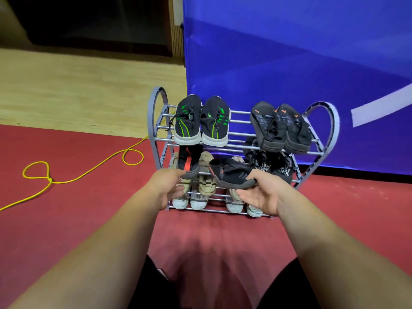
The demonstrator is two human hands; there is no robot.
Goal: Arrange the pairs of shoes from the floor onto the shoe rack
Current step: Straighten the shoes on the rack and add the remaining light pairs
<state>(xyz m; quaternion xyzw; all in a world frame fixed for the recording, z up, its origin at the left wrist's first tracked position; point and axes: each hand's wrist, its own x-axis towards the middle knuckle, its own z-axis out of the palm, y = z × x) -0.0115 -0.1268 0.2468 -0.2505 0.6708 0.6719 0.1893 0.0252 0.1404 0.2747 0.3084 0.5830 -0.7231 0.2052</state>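
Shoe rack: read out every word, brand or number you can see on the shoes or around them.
No text reads clearly.
White lettering on the black patterned shoes, middle shelf, right: too blurred to read.
Orange marks on the black shoes, top shelf, right: too small to read.
Green-striped shoes, black-and-red pair in the left hand and right hand, blue backdrop: no text seen.

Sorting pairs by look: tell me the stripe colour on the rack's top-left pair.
Green stripes on the black top-left pair, with white soles; clearest in the head view.
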